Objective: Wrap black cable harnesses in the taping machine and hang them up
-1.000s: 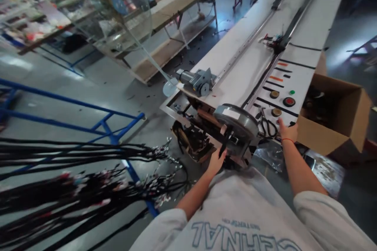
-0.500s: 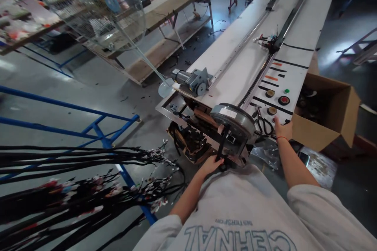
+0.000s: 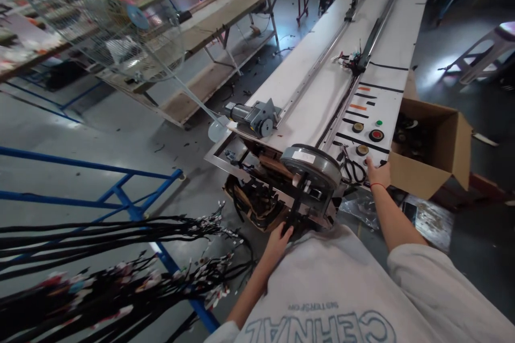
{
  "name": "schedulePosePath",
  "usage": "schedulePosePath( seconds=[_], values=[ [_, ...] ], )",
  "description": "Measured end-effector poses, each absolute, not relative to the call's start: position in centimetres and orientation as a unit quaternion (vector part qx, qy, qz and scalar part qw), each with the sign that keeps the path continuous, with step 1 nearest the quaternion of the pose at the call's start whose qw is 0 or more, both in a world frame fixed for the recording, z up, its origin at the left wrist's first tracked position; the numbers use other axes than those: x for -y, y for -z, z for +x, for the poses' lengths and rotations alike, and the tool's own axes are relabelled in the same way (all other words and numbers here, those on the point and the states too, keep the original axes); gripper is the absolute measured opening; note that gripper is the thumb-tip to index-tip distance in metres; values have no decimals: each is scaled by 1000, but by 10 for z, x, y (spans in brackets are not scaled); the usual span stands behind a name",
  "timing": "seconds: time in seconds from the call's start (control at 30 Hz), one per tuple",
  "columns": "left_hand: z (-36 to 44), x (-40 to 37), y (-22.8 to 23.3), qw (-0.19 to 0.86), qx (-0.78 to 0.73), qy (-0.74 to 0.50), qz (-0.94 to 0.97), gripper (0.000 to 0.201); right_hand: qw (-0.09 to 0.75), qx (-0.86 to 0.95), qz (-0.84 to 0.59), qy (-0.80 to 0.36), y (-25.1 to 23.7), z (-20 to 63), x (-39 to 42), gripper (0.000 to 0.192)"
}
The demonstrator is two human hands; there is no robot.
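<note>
Left grip pinches the black strip; right grip touches the white table, its closure unclear.

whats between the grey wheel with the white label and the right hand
In the head view, a pair of scissors lies between the grey wheel and the right hand.
</note>
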State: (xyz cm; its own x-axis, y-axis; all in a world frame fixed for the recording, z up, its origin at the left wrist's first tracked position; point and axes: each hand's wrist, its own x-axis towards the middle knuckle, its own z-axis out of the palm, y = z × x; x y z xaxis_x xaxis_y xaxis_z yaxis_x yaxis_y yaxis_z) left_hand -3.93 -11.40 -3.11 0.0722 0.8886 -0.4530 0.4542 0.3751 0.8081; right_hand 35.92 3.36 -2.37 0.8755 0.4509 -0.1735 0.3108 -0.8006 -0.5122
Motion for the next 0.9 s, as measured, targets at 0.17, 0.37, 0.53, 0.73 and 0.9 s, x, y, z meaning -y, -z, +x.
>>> schedulePosePath(
  seconds=[0.17, 0.37, 0.53, 0.73, 0.9],
  values=[
    [-38, 125, 23, 493, -669, -241, 502, 56, 254, 202, -933, -154, 26, 362, -33, 77],
    [-25, 113, 14, 480, -648, -277, 523, 64, 258, 209, -930, -156, 26, 363, -32, 76],
    [-12, 88, 8, 460, -649, -287, 534, 60, 247, 203, -934, -161, 24, 362, -33, 75],
    [3, 69, 14, 475, -625, -300, 542, 58, 261, 206, -931, -148, 21, 358, -32, 76],
    [8, 61, 14, 633, -574, -328, 403, 69, 253, 210, -933, -146, 22, 360, -33, 72]
  ],
)
